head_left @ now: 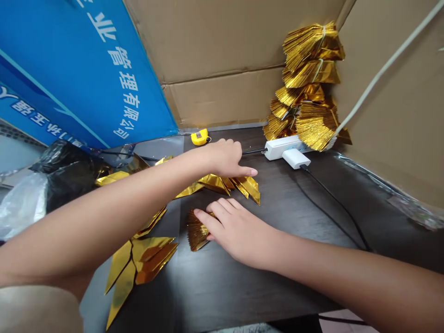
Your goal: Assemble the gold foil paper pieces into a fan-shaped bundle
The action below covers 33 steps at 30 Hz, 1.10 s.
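My right hand (236,226) grips a small fanned bundle of folded gold foil paper (196,231) on the dark table, its pleated edge showing on the left and the rest under my fingers. Farther back, my left hand (227,157) hovers over or rests by loose folded gold foil pieces (249,187). Its thumb is stretched out to the right, apart from the curled fingers, whose tips are hidden. I see nothing held in it. More pointed gold foil pieces (152,254) lie at the left, partly below my left forearm.
Tied gold foil bundles (308,74) are stacked in the back right corner against cardboard (222,41). Beside them lies a white power strip (277,147) with a plugged-in charger (296,158) and cables. A yellow tape measure (200,137) and a black plastic bag (72,171) are farther left.
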Tool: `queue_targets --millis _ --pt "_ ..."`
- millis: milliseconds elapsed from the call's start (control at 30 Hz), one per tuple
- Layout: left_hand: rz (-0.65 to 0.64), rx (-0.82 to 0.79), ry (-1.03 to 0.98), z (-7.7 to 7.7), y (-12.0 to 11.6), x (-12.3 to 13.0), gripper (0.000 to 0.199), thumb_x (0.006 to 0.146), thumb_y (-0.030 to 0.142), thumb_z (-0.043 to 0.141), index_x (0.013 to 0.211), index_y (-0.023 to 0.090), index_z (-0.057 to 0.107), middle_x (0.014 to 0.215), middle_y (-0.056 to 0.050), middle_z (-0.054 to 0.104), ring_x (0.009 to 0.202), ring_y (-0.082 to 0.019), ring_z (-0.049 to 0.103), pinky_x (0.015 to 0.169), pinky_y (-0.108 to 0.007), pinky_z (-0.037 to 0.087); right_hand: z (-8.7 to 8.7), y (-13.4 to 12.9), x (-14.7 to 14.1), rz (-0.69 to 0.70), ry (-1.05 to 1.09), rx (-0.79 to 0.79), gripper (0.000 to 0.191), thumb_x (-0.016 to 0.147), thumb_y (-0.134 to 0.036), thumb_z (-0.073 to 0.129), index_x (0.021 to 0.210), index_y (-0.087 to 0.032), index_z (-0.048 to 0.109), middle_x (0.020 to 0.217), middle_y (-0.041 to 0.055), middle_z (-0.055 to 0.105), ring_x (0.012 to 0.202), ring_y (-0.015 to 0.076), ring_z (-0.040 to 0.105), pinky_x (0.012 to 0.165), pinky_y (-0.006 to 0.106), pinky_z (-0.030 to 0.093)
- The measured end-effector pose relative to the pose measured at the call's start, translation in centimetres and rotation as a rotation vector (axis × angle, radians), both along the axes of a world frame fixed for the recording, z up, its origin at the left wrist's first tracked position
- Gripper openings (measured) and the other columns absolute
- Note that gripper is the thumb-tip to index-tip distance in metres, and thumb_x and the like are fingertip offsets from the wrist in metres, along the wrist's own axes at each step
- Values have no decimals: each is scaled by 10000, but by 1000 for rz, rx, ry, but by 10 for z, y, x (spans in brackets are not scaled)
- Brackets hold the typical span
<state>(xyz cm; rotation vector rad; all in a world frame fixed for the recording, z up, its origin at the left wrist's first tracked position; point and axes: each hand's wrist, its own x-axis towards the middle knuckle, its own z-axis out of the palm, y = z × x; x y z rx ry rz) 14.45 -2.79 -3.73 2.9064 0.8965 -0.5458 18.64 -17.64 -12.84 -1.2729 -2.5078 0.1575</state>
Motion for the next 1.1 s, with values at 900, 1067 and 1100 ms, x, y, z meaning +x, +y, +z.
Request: queue_targets --millis 900,1067,1100 --pt "-106 -92 19 -27 15 4 474 922 550 488 1078 146 680 1132 -128 648 945 -224 614 780 -288 417 -4 -1 7 8 34 43 503 1042 -327 513 1467 -64 457 1162 153 628 1035 307 575 829 456 499" --pt "-32 -112 -14 10 26 4 489 976 531 396 1060 127 659 1113 -116 692 865 -183 597 726 -261 391 -3 -1 8 8 30 65 468 1059 -306 470 1463 -70 461 1171 161 633 1045 304 574 825 451 497" --pt "5 -121 -28 16 28 3 504 977 548 389 1073 130 653 1119 -110 702 864 -178 598 721 -255 388 -3 -1 8 8 29 66 469 1058 -307 472 1462 -69 461 1172 162 634 1045 304 576 829 450 497"
